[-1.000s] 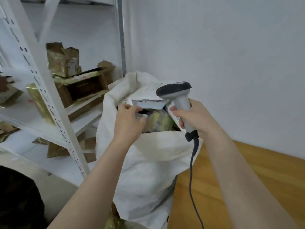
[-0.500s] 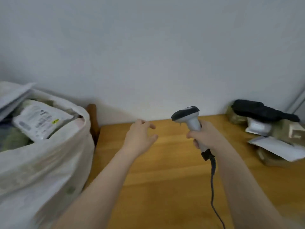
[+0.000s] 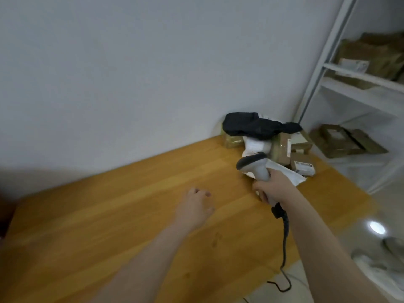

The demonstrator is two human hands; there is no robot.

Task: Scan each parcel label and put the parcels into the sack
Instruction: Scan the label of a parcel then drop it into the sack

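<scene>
No text could be read anywhere. A small box point(image 3: 296, 159) at the far right of the counter point(image 3: 131, 215) carried a white label point(image 3: 304, 166) with dark print, too blurred to make out. A taller box point(image 3: 281, 147) just behind it had a narrow pale strip down its edge, likewise illegible. A white bag point(image 3: 255, 145) beside them showed only faint grey marks. On the shelf point(image 3: 358, 75) at far right, a parcel point(image 3: 371, 55) bore a pale sticker, and a flat box point(image 3: 334, 136) lower down bore another; neither was legible. The scanner point(image 3: 253, 166) showed no legible mark.
</scene>
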